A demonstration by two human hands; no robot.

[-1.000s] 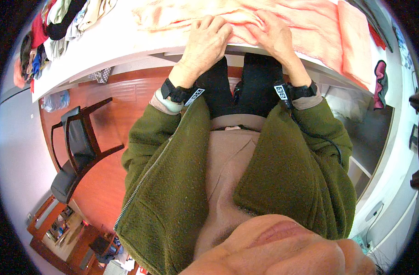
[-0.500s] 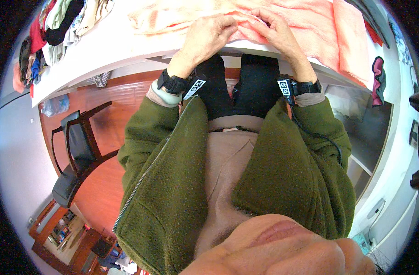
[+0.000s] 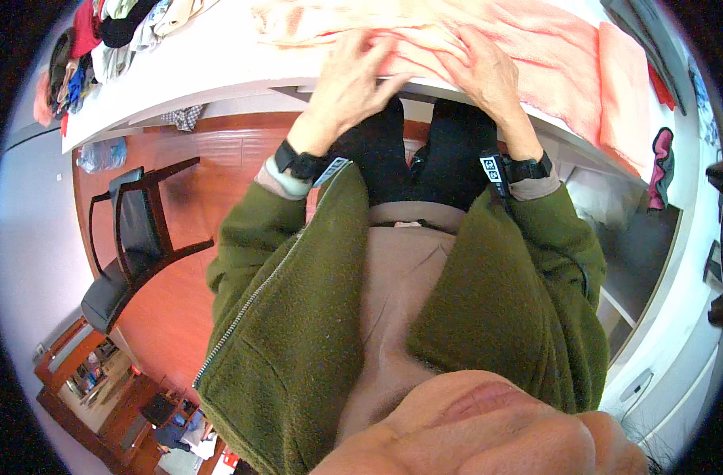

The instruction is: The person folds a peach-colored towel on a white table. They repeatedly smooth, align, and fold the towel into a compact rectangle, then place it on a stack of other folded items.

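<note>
A peach-coloured fleecy cloth (image 3: 535, 47) lies spread in wrinkles across the white table (image 3: 163, 87), along its near edge. My left hand (image 3: 349, 87) is at the cloth's near edge, left of the middle, fingers spread and slightly blurred, with the thumb pointing right; nothing is in it. On the wrinkled cloth further right rests my right hand (image 3: 490, 75), its thumb and forefinger apart over a fold. The fingertips of both hands touch or hover just above the fabric; which, I cannot tell. Each wrist wears a black strap with a small device.
Piled clothes (image 3: 84, 59) lie at the table's far left. Dark folded garments (image 3: 646, 43) sit at the far right, and a pink-and-grey item (image 3: 660, 170) hangs over the right edge. A black chair (image 3: 136, 226) stands on the reddish floor to the left.
My left hand has let go of the cloth's edge and opened, its fingers spreading. My right hand has shifted slightly, its thumb and forefinger still over the cloth. The view has shifted a little.
</note>
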